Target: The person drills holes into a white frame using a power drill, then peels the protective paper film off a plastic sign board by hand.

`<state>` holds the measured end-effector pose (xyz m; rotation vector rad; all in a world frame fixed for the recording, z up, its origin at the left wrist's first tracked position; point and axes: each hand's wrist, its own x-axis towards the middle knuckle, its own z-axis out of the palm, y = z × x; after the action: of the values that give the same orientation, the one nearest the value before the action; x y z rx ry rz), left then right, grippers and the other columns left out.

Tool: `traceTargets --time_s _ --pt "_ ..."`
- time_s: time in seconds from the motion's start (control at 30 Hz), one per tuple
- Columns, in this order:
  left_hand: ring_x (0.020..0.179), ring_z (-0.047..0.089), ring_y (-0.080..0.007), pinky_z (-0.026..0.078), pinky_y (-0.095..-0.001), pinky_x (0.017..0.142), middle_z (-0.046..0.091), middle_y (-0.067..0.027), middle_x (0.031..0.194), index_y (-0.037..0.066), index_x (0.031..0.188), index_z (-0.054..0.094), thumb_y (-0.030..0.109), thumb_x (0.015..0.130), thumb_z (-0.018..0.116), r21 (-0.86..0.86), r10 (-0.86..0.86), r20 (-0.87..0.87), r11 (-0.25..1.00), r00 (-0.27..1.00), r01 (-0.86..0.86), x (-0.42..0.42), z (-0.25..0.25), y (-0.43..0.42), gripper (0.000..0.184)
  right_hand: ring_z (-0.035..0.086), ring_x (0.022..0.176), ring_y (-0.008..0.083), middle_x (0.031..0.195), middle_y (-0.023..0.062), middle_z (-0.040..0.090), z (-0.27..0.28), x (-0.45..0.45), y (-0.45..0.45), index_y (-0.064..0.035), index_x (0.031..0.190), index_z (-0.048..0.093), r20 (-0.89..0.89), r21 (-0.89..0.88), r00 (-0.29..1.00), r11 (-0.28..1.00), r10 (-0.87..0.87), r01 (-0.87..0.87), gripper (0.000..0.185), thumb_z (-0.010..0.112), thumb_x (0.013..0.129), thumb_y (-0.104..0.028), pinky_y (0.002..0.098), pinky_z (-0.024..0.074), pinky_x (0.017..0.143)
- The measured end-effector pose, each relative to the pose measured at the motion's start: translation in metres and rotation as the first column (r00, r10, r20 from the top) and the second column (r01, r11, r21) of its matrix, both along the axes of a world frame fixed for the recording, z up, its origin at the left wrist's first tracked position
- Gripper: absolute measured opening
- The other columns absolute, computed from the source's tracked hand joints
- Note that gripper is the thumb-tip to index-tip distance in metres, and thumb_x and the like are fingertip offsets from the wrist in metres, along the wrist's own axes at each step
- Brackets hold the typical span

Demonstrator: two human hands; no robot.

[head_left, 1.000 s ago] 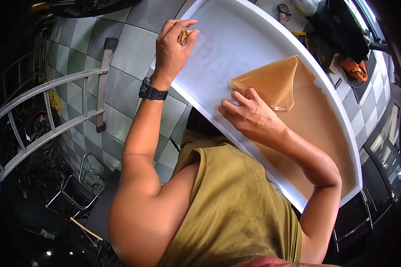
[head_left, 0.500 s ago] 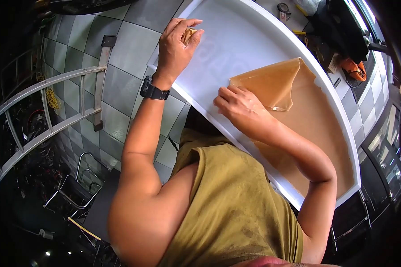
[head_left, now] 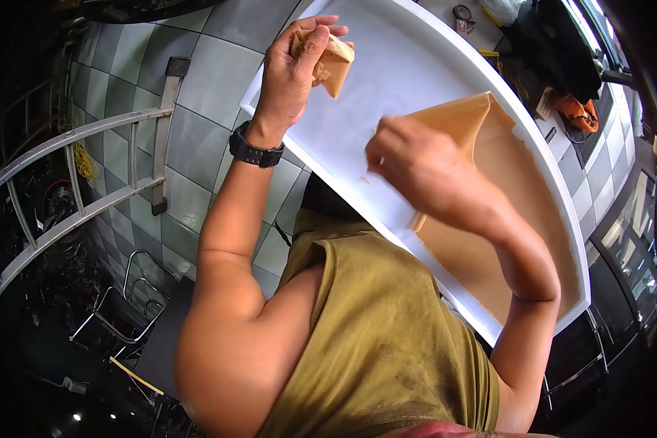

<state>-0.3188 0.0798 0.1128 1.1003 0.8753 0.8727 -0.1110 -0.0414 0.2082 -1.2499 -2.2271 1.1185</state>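
Note:
A white panel (head_left: 372, 66) with a raised rim and one curved side lies in front of me. Brown paper (head_left: 540, 197) covers its right part, with a section folded back on itself. At the panel's far left end, my left hand (head_left: 288, 77) is closed around a crumpled piece of brown paper (head_left: 334, 69). My right hand (head_left: 423, 164), slightly blurred, is over the panel by the edge of the brown paper. Its fingers are curled together, and what is between them is hidden. A tiny brown scrap (head_left: 364, 179) shows on the white surface beside it.
A metal ladder (head_left: 87, 135) stands at the left on grey floor tiles. Below it is a chair with a metal frame (head_left: 128, 299). Beyond the panel's curved side are a roll of tape (head_left: 462, 12) and an orange item (head_left: 579, 115).
The brown piece in my left hand now sticks out further between the fingers. My right hand has shifted right and towards me. A tiny scrap is now visible on the panel.

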Motion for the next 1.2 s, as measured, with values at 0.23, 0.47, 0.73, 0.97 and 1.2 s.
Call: traceTargets --time_s 0.23,0.47,0.73,0.97,1.2 --pt "0.111 0.074 -0.0249 0.060 -0.0363 0.097 0.071 -0.0134 0.125 0.003 0.134 0.062 0.027 0.111 0.060 -0.026 -0.007 0.055 1.000 0.998 0.009 0.007 0.009 0.002 0.033 0.064 0.091 0.0295 0.094 0.0116 0.063 -0.036 -0.016 -0.010 -0.0018 0.092 0.066 0.067 0.071 0.987 0.986 0.146 -0.151 0.007 0.069 0.089 -0.007 0.0396 0.0564 0.082" --pt "0.110 0.074 -0.0219 0.060 -0.0340 0.095 0.072 -0.0119 0.123 0.003 0.132 0.064 0.026 0.110 0.061 -0.004 -0.013 -0.003 1.000 1.000 0.013 0.002 0.000 0.002 0.032 0.062 0.094 0.0276 0.093 0.0104 0.060 -0.065 -0.026 -0.027 -0.0017 0.087 0.064 0.203 0.048 0.965 0.982 0.167 -0.181 0.007 0.068 0.089 -0.007 0.0392 0.0556 0.082" --pt "0.106 0.073 -0.0210 0.062 -0.0346 0.088 0.071 -0.0121 0.122 0.002 0.131 0.064 0.031 0.110 0.061 -0.098 -0.033 0.071 0.994 0.997 0.040 0.006 0.001 0.001 0.035 0.068 0.090 0.0291 0.093 0.0119 0.063 -0.049 -0.022 -0.019 -0.0021 0.089 0.068 0.183 -0.005 0.956 0.972 0.230 -0.233 0.004 0.065 0.087 -0.005 0.0390 0.0576 0.079" --pt "0.103 0.075 -0.0214 0.069 -0.0418 0.081 0.071 -0.0125 0.119 0.004 0.135 0.060 0.031 0.112 0.055 -0.167 -0.084 0.217 0.978 0.973 0.121 0.036 0.026 -0.011 0.036 0.065 0.089 0.0322 0.096 0.0127 0.062 0.019 0.017 0.048 -0.0046 0.098 0.069 -0.079 0.191 0.897 0.876 -0.435 0.442 0.012 0.074 0.088 -0.007 0.0430 0.0531 0.081" --pt "0.073 0.067 -0.0038 0.051 -0.0191 0.059 0.072 0.0001 0.083 0.006 0.112 0.072 0.042 0.110 0.060 -0.063 -0.178 0.326 0.976 0.929 0.209 0.053 0.026 -0.012 0.038 0.060 0.103 0.0353 0.104 0.0163 0.061 -0.001 0.004 0.065 -0.0037 0.117 0.065 -0.107 0.078 0.864 0.862 -0.493 0.502 0.028 0.075 0.091 -0.010 0.0457 0.0508 0.089"
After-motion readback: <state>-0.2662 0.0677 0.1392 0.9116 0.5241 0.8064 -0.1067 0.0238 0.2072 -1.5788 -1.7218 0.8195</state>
